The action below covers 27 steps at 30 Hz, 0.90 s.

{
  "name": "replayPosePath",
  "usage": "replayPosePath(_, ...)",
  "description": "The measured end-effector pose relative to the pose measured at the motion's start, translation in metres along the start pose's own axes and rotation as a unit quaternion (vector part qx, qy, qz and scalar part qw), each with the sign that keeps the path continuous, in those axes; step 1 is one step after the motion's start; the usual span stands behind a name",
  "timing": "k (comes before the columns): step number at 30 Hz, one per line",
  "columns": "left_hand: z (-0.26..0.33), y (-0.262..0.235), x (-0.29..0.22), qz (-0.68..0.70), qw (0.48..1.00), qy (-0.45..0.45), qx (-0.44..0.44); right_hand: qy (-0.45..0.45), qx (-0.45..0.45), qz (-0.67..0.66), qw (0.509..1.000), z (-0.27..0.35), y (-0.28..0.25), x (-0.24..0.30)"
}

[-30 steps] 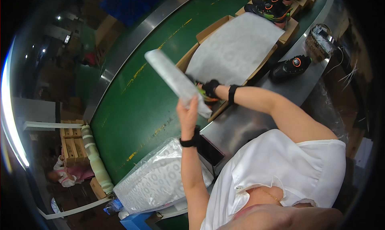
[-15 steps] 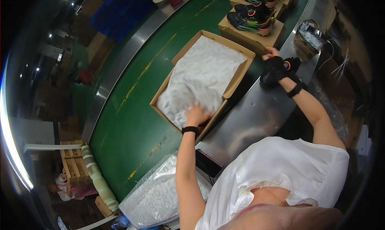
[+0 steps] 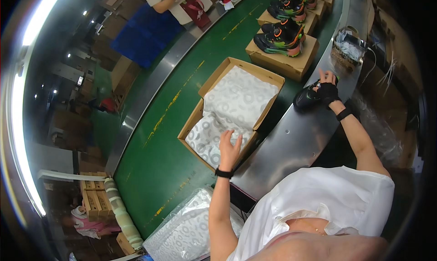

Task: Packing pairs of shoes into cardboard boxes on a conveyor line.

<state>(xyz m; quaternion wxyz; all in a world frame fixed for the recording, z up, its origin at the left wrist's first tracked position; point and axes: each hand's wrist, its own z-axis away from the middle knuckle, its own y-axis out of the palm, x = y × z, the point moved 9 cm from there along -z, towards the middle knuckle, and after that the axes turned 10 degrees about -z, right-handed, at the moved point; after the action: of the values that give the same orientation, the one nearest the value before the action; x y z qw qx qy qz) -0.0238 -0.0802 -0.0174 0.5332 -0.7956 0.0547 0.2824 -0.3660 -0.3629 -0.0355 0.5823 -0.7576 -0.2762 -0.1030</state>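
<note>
Left hand lying flat, fingers spread, pressing the patterned tissue paper into the near corner of the open cardboard box on the green belt. Right hand reaching out, fingers closing over the black shoe on the steel desk beside the belt. Worth keeping the palm down so the paper stays lining the box; worth gripping the shoe firmly before lifting.
</note>
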Motion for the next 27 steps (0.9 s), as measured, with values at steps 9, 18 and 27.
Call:
replayPosePath(9,0.048,-0.026,-0.086,0.069,0.997,0.031,-0.002,-0.081,0.185,-0.178,0.963,0.057,-0.036,0.123)
replayPosePath(18,0.027,-0.078,-0.097,-0.033,0.986,-0.003,-0.163,-0.476,0.154,-0.334,0.799,0.15,-0.085,0.35)
replayPosePath(27,0.017,-0.015,0.124,0.469,0.785,-0.373,-0.158,-0.379,0.487,-0.291,0.731,0.165,0.062,0.263)
